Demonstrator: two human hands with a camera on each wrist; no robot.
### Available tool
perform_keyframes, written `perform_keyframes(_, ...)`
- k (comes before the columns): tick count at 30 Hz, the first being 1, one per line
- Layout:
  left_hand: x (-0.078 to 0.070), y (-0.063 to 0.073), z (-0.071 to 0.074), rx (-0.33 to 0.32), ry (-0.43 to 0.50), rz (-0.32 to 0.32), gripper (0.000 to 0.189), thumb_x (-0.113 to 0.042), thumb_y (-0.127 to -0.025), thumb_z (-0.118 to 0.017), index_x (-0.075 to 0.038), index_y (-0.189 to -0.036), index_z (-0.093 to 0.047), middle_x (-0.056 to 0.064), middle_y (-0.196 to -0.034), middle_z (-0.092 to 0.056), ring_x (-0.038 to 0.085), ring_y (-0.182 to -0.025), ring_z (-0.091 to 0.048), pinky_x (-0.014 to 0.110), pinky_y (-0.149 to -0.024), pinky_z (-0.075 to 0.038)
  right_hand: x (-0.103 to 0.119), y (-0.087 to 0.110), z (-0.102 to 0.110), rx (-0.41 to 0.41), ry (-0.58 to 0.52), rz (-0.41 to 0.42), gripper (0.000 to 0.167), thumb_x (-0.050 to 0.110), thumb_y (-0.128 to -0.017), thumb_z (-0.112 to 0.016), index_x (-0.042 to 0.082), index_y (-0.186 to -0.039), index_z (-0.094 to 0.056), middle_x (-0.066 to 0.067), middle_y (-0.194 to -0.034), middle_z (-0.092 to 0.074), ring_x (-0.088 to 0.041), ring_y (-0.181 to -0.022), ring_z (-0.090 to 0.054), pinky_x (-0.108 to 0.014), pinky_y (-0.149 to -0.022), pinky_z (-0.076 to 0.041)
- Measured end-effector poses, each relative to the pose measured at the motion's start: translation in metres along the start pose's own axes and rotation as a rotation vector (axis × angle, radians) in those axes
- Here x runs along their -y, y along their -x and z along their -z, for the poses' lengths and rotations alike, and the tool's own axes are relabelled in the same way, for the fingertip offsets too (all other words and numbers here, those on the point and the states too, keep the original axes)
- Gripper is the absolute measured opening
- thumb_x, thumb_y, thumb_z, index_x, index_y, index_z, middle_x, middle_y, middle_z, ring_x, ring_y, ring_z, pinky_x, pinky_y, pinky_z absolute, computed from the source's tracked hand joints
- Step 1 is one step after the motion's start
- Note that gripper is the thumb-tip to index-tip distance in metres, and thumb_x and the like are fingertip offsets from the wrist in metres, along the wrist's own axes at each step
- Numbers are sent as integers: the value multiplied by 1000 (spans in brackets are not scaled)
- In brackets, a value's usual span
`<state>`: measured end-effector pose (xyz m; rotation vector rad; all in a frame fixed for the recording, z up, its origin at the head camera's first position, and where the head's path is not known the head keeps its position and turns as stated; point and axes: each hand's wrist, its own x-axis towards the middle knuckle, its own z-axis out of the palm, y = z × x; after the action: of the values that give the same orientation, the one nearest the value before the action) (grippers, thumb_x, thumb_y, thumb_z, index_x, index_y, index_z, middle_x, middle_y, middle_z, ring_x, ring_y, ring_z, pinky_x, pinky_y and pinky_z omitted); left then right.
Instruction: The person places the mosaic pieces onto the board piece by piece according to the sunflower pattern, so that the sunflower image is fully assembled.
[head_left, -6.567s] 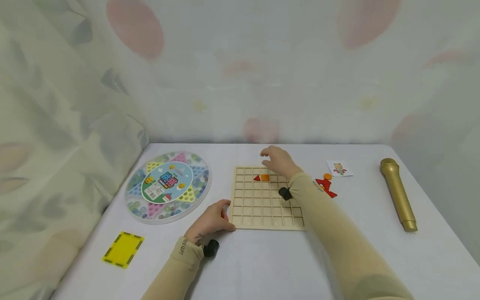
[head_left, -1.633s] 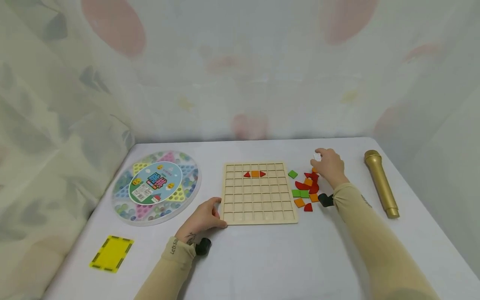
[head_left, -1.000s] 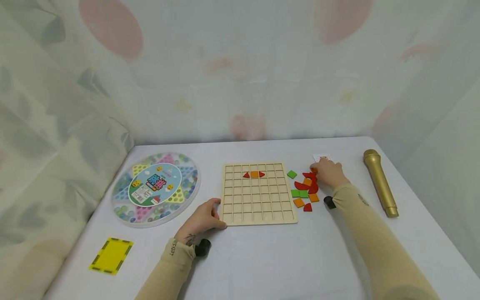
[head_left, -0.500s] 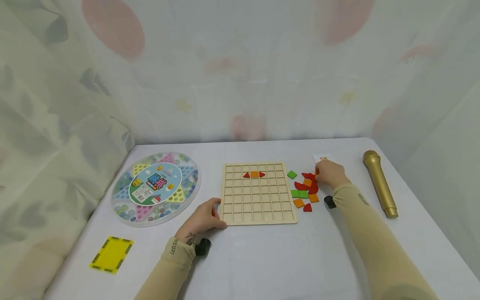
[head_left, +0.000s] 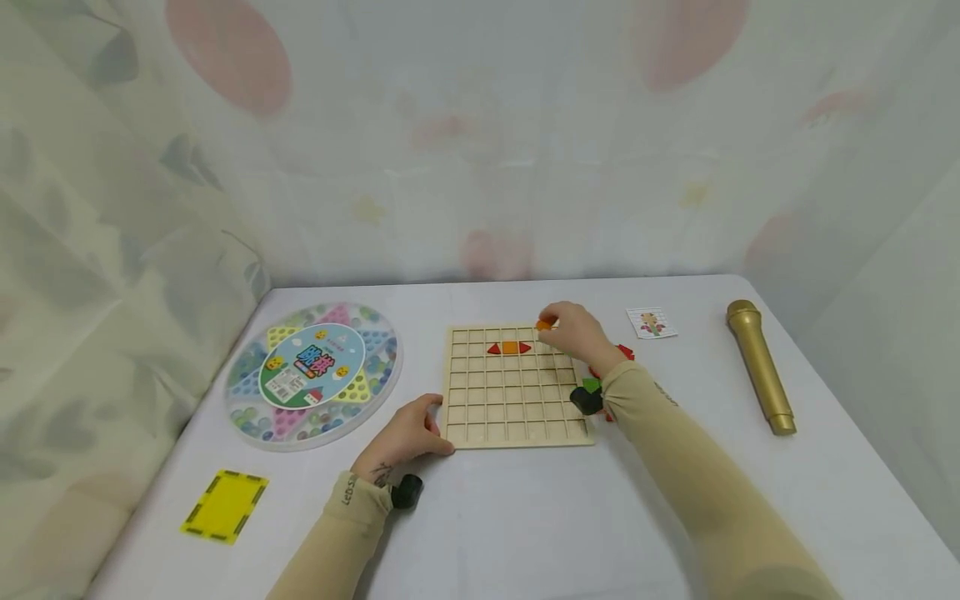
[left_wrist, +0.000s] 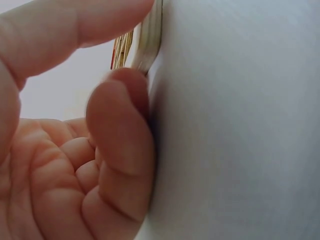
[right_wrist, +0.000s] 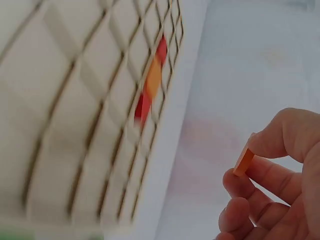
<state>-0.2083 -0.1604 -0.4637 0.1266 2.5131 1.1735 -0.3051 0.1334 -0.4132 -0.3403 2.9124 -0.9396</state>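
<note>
A wooden grid board (head_left: 506, 400) lies on the white table. In its second row an orange square (head_left: 510, 347) sits between two red triangles (head_left: 493, 349), their points facing outward. My left hand (head_left: 405, 433) holds the board's near left corner between thumb and curled forefinger; the left wrist view shows both against the edge (left_wrist: 150, 40). Over the far right part of the board, my right hand (head_left: 576, 332) pinches a small orange disc (head_left: 544, 325) between thumb and forefinger. The right wrist view shows this orange disc (right_wrist: 243, 161) held edge-on, apart from the board.
Right of the board lie loose red pieces (head_left: 625, 352) and green pieces (head_left: 592, 384), partly hidden by my right arm. A picture card (head_left: 651, 322) and a gold microphone (head_left: 761, 367) lie farther right. A round Chinese checkers set (head_left: 311, 367) and a yellow card (head_left: 225, 506) are at left.
A second red triangle came to sit right of the orange square. My right hand went to the loose pieces, took the orange disc, and moved left over the board. My left hand stayed.
</note>
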Motion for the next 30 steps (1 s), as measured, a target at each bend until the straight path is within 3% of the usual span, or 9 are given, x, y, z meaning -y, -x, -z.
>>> perform_keyframes(4,-2,2,1,-5,-4,0,85,-8,-65,-81,-1,-138,-38,8,-70,-54,17,-59,-48,28,-55,-40,18,-6,-24,29,-16,27,34,19,-84,-60,5,-115,-62,-10,-111,-61,-26,-100,-55,-41,-86,-45)
perform_keyframes(9,-4,2,0,4,-2,-9,85,-7,-65,-81,0,-138,-37,8,-70,-54,17,-59,-49,28,-55,-40,24,-10,-46,62,17,-8,32,19,-83,-62,6,-112,-63,-9,-110,-62,-24,-96,-57,-40,-83,-46)
perform_keyframes(14,-4,2,0,8,-1,-16,85,-7,-65,-81,0,-137,-37,8,-70,-55,17,-59,-49,28,-55,-40,24,-15,-60,103,100,-16,19,20,-79,-62,9,-95,-63,-4,-96,-62,-19,-82,-55,-36,-71,-44)
perform_keyframes(17,-3,2,-1,8,1,-13,85,-7,-64,-81,-1,-137,-38,8,-70,-54,17,-58,-49,28,-54,-40,24,-15,-66,109,117,-22,8,18,-78,-61,11,-81,-59,-3,-83,-59,-19,-72,-51,-33,-61,-39)
perform_keyframes(21,-2,2,-1,9,-13,-17,86,-8,-64,-82,-1,-137,-38,8,-70,-54,17,-58,-49,28,-54,-40,23,-14,-69,95,142,-40,7,15,-76,-62,11,-74,-57,-2,-74,-56,-18,-65,-48,-31,-55,-36)
perform_keyframes(30,-2,2,-1,4,-8,-23,86,-9,-64,-83,-2,-137,-38,8,-71,-54,17,-59,-49,28,-55,-40,26,-13,-70,84,171,-98,10,18,-80,-64,9,-84,-63,-3,-85,-62,-18,-71,-54,-33,-61,-43)
